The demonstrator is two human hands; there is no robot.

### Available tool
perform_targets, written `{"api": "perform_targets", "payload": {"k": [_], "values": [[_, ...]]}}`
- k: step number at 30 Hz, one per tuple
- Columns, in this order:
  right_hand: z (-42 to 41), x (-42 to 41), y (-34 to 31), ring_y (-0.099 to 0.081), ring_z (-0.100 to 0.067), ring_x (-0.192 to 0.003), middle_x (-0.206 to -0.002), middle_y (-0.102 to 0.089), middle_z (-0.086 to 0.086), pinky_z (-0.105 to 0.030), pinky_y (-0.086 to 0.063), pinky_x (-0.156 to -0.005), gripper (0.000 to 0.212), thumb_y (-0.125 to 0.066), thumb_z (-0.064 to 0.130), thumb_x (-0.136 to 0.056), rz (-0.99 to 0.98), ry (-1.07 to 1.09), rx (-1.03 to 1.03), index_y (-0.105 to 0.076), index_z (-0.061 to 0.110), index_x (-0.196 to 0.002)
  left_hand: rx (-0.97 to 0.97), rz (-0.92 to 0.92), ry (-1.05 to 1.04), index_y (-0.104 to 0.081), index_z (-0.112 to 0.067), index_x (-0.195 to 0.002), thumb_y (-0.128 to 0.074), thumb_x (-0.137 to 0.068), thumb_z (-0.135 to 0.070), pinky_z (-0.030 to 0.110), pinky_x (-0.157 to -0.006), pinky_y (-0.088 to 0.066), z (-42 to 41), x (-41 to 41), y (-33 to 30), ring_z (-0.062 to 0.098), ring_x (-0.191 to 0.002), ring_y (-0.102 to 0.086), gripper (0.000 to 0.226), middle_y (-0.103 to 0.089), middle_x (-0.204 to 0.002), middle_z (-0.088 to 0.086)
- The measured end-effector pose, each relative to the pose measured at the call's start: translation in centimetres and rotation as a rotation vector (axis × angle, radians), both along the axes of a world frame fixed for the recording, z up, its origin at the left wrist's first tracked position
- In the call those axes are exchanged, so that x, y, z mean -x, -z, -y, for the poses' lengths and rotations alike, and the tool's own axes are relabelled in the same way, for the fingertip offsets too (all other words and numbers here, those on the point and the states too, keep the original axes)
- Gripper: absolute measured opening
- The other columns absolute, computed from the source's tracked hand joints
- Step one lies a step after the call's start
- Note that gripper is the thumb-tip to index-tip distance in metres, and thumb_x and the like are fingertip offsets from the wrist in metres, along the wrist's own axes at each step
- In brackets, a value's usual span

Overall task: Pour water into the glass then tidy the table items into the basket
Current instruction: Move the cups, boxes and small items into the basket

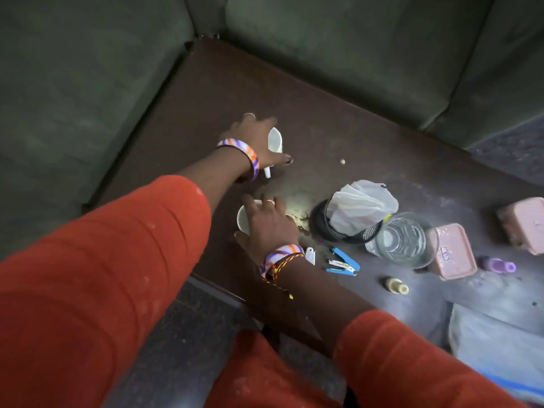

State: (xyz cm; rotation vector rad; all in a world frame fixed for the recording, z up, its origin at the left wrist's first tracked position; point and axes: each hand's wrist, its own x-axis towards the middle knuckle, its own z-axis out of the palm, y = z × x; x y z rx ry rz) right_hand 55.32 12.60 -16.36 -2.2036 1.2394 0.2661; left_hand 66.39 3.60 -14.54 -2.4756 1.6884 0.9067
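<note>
A clear glass (403,241) holding water stands at the right of the dark table (338,122). Just left of it is a black mesh basket (319,223) with a crumpled white bag (363,201) in it. My left hand (253,138) reaches far across and grips a white mug (275,140) that is tilted, its handle pointing toward me. My right hand (269,226) lies over a second white cup (243,220) near the front edge, fingers wrapped on its rim.
Loose on the table are a blue stapler (343,262), a small white item (310,256), keys (303,220), a small yellow bottle (397,285), a purple bottle (497,265) and two pink boxes (454,251) (524,223). Green sofa cushions (368,45) surround the table.
</note>
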Motion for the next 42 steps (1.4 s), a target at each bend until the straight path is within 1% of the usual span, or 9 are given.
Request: {"api": "perform_targets", "payload": {"k": [5,8,13,19,24,28,33,37,42], "values": [[0.8,1.4,-2.2,-0.035,-0.032,-0.128,-0.138,-0.04,-0.014,-0.042,-0.049,-0.086,0.063,-0.064,0.036,-0.081,0.051,0.012,-0.073,-0.038,0.016,-0.134,0.104,-0.001,-0.08,-0.055,-0.026,-0.12,-0.069,-0.072,-0.029,0.04,-0.09,-0.047,-0.2,0.8,-1.0,0.041,-0.111,-0.055,0.05,-0.054,-0.122,0.018],[1.4,3.1,-5.7,-0.035,-0.033,-0.129,-0.14,-0.039,-0.013,-0.042,-0.047,-0.087,0.065,-0.063,0.035,-0.081,0.08,-0.012,-0.09,-0.035,0.015,-0.136,0.176,-0.021,-0.094,-0.056,-0.026,-0.121,-0.072,-0.067,-0.025,0.042,-0.092,-0.046,-1.4,0.9,-4.6,0.041,-0.11,-0.055,0.056,-0.056,-0.121,0.019],[3.1,8.9,-14.3,-0.052,-0.031,-0.116,-0.123,-0.056,-0.011,-0.037,-0.047,-0.086,0.063,-0.069,0.04,-0.074,0.092,0.028,-0.121,-0.045,0.015,-0.126,0.281,0.039,0.009,-0.051,-0.02,-0.123,-0.075,-0.064,-0.027,0.043,-0.089,-0.045,-1.5,4.6,-14.5,0.038,-0.113,-0.054,0.064,-0.056,-0.124,0.015],[5.8,24.7,-26.7,-0.062,-0.023,-0.101,-0.109,-0.067,-0.003,-0.026,-0.046,-0.079,0.049,-0.074,0.031,-0.066,-0.001,0.192,-0.064,-0.059,0.023,-0.112,0.382,-0.165,0.307,-0.054,-0.025,-0.114,-0.07,-0.056,-0.043,0.034,-0.084,-0.047,-0.4,19.5,-25.1,0.033,-0.105,-0.056,0.062,-0.058,-0.118,0.007],[7.1,42.2,-32.5,-0.058,-0.017,-0.088,-0.098,-0.063,0.0,-0.022,-0.041,-0.072,0.042,-0.075,0.027,-0.066,-0.086,0.4,0.079,-0.063,0.025,-0.106,0.415,-0.231,0.483,-0.054,-0.025,-0.111,-0.071,-0.065,-0.039,0.026,-0.073,-0.033,0.9,36.8,-29.1,0.034,-0.1,-0.056,0.051,-0.054,-0.113,0.012],[8.3,56.1,-33.0,-0.061,-0.02,-0.089,-0.098,-0.066,-0.001,-0.028,-0.048,-0.074,0.035,-0.076,0.023,-0.064,-0.11,0.47,0.066,-0.062,0.028,-0.096,0.386,-0.294,0.525,-0.055,-0.023,-0.112,-0.072,-0.064,-0.04,0.026,-0.073,-0.034,1.6,50.4,-28.1,0.031,-0.101,-0.055,0.054,-0.057,-0.114,0.012],[9.8,69.0,-30.0,-0.062,-0.025,-0.092,-0.099,-0.066,-0.007,-0.031,-0.05,-0.077,0.047,-0.078,0.022,-0.063,-0.196,0.595,0.068,-0.063,0.011,-0.106,0.296,-0.335,0.52,-0.056,-0.014,-0.107,-0.075,-0.059,-0.046,0.03,-0.072,-0.039,1.9,64.3,-24.2,0.033,-0.103,-0.057,0.06,-0.061,-0.114,0.016],[10.6,74.4,-25.3,-0.064,-0.026,-0.087,-0.103,-0.07,-0.014,-0.03,-0.052,-0.075,0.047,-0.079,0.024,-0.061,-0.273,0.605,-0.022,-0.067,0.006,-0.103,0.178,-0.265,0.537,-0.053,-0.008,-0.111,-0.077,-0.061,-0.041,0.033,-0.077,-0.045,1.7,71.1,-20.5,0.036,-0.106,-0.055,0.065,-0.055,-0.119,0.021],[11.2,77.6,-19.1,-0.061,-0.029,-0.107,-0.117,-0.065,-0.015,-0.031,-0.051,-0.086,0.06,-0.082,0.024,-0.062,-0.248,0.621,-0.039,-0.062,0.007,-0.116,0.108,-0.14,0.564,-0.054,-0.006,-0.115,-0.074,-0.066,-0.042,0.04,-0.087,-0.048,2.1,74.9,-15.8,0.039,-0.11,-0.056,0.064,-0.053,-0.121,0.022]]}}
